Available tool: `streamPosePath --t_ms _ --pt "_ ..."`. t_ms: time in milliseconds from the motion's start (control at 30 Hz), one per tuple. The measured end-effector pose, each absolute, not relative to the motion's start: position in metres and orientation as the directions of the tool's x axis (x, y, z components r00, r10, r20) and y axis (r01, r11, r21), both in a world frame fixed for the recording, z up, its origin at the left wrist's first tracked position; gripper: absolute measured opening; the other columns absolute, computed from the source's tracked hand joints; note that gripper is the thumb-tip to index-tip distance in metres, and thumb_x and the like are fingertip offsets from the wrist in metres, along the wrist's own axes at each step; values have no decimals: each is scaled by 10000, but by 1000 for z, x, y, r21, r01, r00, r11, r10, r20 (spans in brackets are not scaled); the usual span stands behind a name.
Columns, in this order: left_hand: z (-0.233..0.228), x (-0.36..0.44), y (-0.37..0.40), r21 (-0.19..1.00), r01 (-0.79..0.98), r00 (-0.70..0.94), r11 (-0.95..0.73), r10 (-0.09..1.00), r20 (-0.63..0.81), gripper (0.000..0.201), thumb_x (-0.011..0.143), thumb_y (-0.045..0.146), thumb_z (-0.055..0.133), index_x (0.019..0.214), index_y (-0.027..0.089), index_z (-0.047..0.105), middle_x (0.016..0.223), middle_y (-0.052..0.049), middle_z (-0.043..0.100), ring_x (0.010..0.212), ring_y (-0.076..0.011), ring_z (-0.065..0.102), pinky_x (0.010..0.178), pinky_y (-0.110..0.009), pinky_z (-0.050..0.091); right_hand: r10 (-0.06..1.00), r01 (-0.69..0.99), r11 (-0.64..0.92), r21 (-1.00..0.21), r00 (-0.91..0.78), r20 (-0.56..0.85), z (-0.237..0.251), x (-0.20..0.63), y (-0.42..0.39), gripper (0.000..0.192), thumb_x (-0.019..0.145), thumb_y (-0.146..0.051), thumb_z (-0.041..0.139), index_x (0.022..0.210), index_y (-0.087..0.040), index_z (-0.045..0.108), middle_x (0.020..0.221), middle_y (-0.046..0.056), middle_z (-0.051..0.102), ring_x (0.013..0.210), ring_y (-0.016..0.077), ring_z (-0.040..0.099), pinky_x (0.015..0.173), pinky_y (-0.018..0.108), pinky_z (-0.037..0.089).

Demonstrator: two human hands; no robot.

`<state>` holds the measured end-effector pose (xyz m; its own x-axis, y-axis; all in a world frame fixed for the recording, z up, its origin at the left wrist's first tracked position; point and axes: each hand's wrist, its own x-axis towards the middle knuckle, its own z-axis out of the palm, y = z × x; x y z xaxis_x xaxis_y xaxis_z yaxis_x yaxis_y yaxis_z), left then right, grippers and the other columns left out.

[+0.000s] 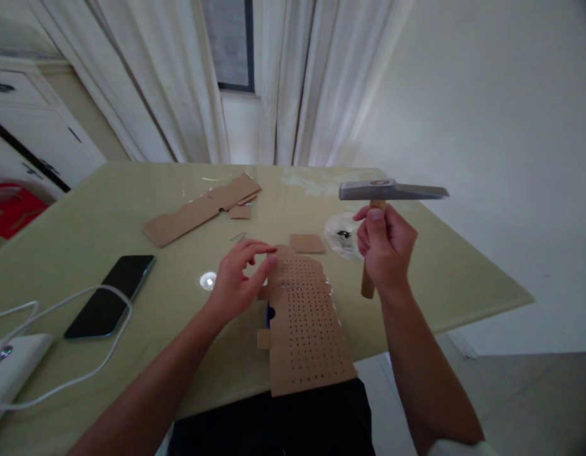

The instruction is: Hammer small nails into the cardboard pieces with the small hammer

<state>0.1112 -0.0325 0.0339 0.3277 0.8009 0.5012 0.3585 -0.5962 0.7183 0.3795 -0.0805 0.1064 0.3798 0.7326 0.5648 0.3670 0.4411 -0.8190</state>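
Note:
My right hand is wrapped round the wooden handle of a hammer, raised above the right side of the table. Its grey metal head has a long, flat, tapering end that points right. A brown cardboard piece with rows of small holes lies at the table's front edge, partly over my lap. My left hand rests at its upper left edge, thumb and forefinger tips close together in a pinch. What they hold, if anything, is too small to make out. Something dark blue shows under the cardboard's left side.
Cardboard strips lie at the back left, and a small cardboard square lies behind the holed piece. A clear plastic bag with small black bits stands near my right hand. A phone and a white cable are at left.

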Motion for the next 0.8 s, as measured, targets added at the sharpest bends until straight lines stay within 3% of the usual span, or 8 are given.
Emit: streamPosePath --t_ms 100,267,500,800 --pt "22 92 -4 609 603 229 -515 843 487 271 1052 388 619 1073 207 820 1028 -92 791 801 -219 634 824 -388 552 659 321 500 -804 461 594 96 375 -55 436 1067 -640 629 898 -238 604 582 -100 366 453 99 295 421 243 239" --pt "-1 63 26 386 863 192 -326 918 346 300 1036 396 578 1039 191 796 1088 -146 784 1041 -338 697 1021 -497 532 569 335 548 -766 522 635 82 369 -42 441 1063 -650 609 880 -249 578 564 -106 340 433 96 276 410 240 246" --pt "-7 61 25 333 910 215 -248 967 134 262 1015 377 556 1047 193 739 1093 -153 730 1056 -358 718 989 -505 569 497 305 617 -725 564 660 73 380 -52 398 1089 -595 610 867 -266 592 572 -92 321 424 108 243 384 240 197" --pt "-14 60 20 261 920 269 -293 955 124 250 1032 339 452 1010 217 668 1098 -176 684 1048 -385 695 984 -549 574 488 258 655 -710 574 658 76 389 -55 366 1134 -506 576 850 -275 580 602 -78 292 424 105 221 384 255 169"
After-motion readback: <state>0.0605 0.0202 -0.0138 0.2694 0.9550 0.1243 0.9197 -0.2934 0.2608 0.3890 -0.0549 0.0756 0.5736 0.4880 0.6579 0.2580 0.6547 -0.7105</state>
